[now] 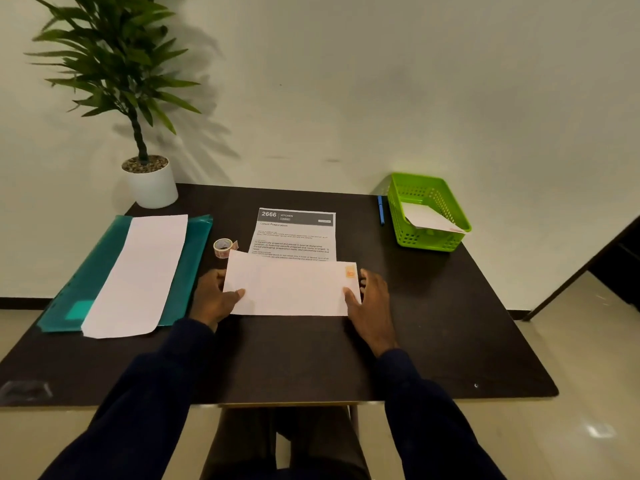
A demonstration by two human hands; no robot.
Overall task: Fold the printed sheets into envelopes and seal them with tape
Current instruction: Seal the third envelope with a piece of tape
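Dark desk (311, 358): left hand (214, 296) and right hand (372, 306) pinch the ends of the folded sheet (291, 289); letting go for the tape (223, 247) just beyond the left hand could spring the fold open.

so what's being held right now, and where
The folded sheet: the left hand pinches its left end, the right hand its right end.

**Both hands pinching**

We are stretching both dark-sleeved arms (166, 393) forward. Our left hand (216, 296) is pinching one end of the folded sheet (291, 289), thumb on top; our right hand (372, 306) is pinching the other end likewise.
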